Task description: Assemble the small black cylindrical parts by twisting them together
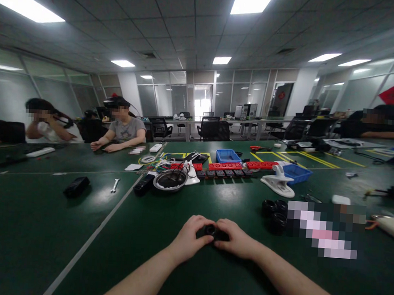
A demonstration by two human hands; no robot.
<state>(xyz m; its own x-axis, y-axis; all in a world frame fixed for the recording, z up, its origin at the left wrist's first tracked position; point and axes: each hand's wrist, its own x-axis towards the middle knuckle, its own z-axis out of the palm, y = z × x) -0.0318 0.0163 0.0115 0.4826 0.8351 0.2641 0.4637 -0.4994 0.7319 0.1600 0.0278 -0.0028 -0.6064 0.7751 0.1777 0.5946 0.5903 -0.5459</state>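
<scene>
A small black round part with a hole in its middle (210,230) is between my two hands, low over the green table. My left hand (192,237) curls around its left side, thumb in front and fingers behind. From the other side, my right hand (236,240) closes on it with thumb and fingers, and the two sets of fingertips nearly meet. Its lower and right parts are partly hidden by my fingers. To the right sit several black ring-shaped pieces (278,222), close together.
Ahead stand a steel bowl (170,180), a white clamp-like stand (278,182), red strips (225,166) and a blue bin (228,156). A wrench (114,185) and a black device (76,186) lie to the left. Other people sit across the table and at the right.
</scene>
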